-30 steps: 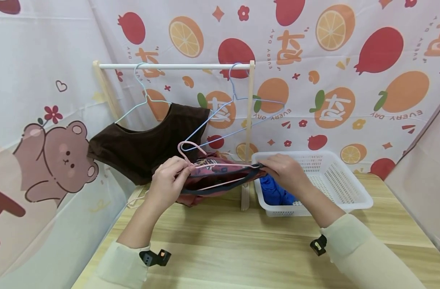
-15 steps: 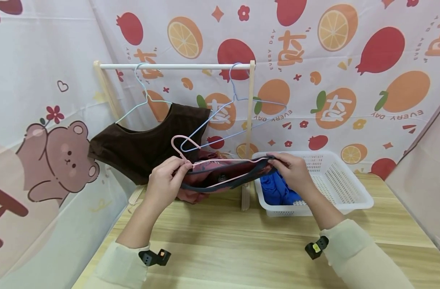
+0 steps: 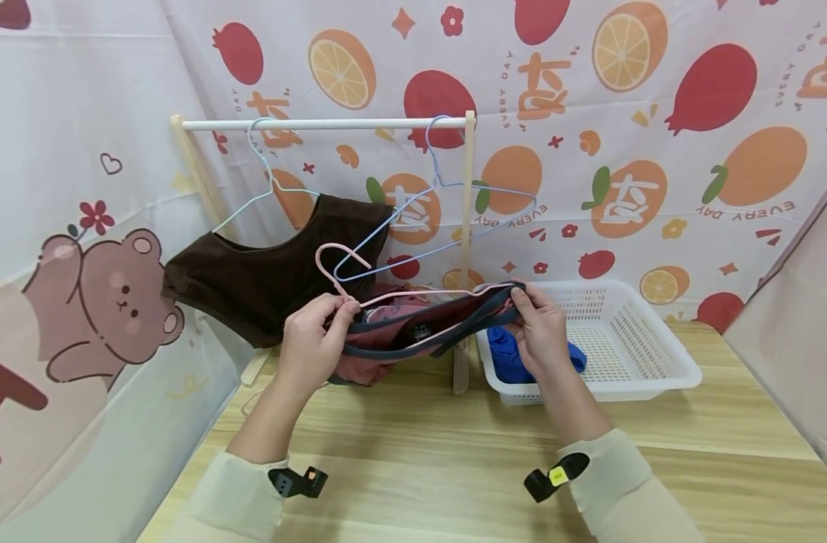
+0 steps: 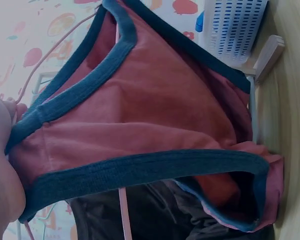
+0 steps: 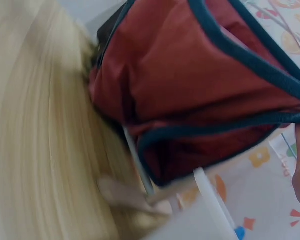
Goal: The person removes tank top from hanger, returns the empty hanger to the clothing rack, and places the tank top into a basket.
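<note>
A dusty-red sleeveless top [image 4: 140, 95] with dark blue-grey trim hangs between my hands, a pink clothes hanger [image 3: 413, 295] running through its neck opening. My left hand [image 3: 313, 339] pinches the hanger just below its hook together with the top's edge. At the other end, my right hand [image 3: 543, 326] pinches the trimmed shoulder strap by the hanger's arm tip. In the right wrist view the top's red cloth [image 5: 175, 75] drops toward the table, with an armhole facing the camera. The pink hook stands upright in front of a brown top [image 3: 271, 271].
Behind stands a small rack with a white rail [image 3: 332, 124] and wooden posts. The brown top hangs on a mint hanger [image 3: 271, 170], beside a bare blue hanger [image 3: 435, 181]. A white basket [image 3: 630, 388] with blue cloth [image 3: 508, 358] sits right on the wooden table [image 3: 413, 460].
My right hand has moved slightly right and up, its wrist turning inward, stretching the strap out along the hanger. The hanger's hook has shifted left and up with my left hand.
</note>
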A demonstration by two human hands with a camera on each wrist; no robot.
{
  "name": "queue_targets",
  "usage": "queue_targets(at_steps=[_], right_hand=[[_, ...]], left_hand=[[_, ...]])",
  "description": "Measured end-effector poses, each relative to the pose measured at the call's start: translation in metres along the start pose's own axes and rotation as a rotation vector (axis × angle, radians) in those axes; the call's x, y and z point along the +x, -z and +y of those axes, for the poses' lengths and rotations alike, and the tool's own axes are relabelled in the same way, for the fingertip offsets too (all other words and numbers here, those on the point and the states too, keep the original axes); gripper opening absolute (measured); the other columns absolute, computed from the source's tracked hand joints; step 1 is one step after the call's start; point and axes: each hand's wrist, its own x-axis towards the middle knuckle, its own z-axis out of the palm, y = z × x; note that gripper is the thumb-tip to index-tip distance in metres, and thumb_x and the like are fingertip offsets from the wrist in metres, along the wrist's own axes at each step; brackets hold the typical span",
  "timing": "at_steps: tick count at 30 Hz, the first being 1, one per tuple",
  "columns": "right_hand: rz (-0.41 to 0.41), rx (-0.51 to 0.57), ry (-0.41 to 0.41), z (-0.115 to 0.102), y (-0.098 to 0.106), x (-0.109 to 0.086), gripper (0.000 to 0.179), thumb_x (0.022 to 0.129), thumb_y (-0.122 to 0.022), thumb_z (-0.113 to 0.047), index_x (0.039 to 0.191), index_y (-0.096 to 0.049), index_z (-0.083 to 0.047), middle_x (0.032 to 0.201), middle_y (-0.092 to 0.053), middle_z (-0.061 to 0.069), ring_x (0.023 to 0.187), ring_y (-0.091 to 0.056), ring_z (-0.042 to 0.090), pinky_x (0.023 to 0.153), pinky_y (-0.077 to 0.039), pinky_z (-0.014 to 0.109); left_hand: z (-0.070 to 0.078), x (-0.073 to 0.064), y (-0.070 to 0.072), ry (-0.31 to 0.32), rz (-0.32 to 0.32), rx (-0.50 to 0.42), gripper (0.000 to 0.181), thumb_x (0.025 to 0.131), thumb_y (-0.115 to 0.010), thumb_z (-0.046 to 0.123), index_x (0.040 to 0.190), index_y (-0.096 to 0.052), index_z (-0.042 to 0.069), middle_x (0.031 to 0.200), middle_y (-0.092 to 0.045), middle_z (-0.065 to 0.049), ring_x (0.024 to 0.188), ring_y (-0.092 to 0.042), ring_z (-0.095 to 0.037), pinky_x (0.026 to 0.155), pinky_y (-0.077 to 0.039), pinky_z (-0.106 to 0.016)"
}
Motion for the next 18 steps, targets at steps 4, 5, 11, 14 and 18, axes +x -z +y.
queue_targets(at_steps=[4,5,11,14,18], right_hand=[[0.047,0.145,-0.041,0.007,-0.007,-0.003,0.027,0.093,-0.066,-0.018,0.118,-0.068,-0.007,0.101,-0.073,0.006,0.09,-0.074,0.019,0.08,-0.057,0.034],[0.058,0.17,-0.042,0.008,-0.008,-0.003,0.027,0.093,-0.066,-0.018,0.118,-0.067,-0.007,0.101,-0.073,0.007,0.091,-0.074,0.019,0.08,-0.057,0.034],[0.075,0.275,-0.047,0.015,-0.012,-0.004,0.019,0.093,-0.065,-0.019,0.109,-0.069,-0.009,0.092,-0.074,0.006,0.086,-0.074,0.018,0.074,-0.058,0.032],[0.066,0.293,-0.046,0.017,-0.013,-0.005,0.018,0.095,-0.062,-0.022,0.107,-0.07,-0.011,0.088,-0.073,0.006,0.082,-0.075,0.017,0.072,-0.059,0.031],[0.039,0.306,-0.033,0.019,-0.014,-0.008,0.023,0.097,-0.058,-0.027,0.108,-0.07,-0.011,0.09,-0.074,0.005,0.082,-0.075,0.016,0.071,-0.059,0.031]], left_hand=[[-0.002,-0.001,-0.004,-0.046,0.054,-0.025,0.008,0.088,-0.071,0.003,0.08,-0.07,0.002,0.078,-0.067,-0.006,0.068,-0.059,-0.014,0.066,-0.044,-0.019],[-0.002,-0.001,-0.005,-0.051,0.06,-0.033,0.008,0.088,-0.071,0.002,0.08,-0.07,0.001,0.078,-0.068,-0.006,0.068,-0.059,-0.014,0.066,-0.045,-0.019],[-0.002,-0.002,-0.007,-0.059,0.069,-0.066,0.006,0.086,-0.073,0.001,0.08,-0.072,0.001,0.079,-0.069,-0.006,0.068,-0.059,-0.014,0.065,-0.044,-0.018],[-0.002,-0.003,-0.007,-0.05,0.073,-0.081,0.005,0.086,-0.073,0.001,0.08,-0.072,0.002,0.079,-0.069,-0.006,0.068,-0.058,-0.013,0.064,-0.043,-0.017],[-0.001,-0.004,-0.009,-0.028,0.081,-0.105,0.007,0.087,-0.072,0.001,0.08,-0.072,0.001,0.078,-0.069,-0.005,0.067,-0.058,-0.013,0.065,-0.043,-0.016]])
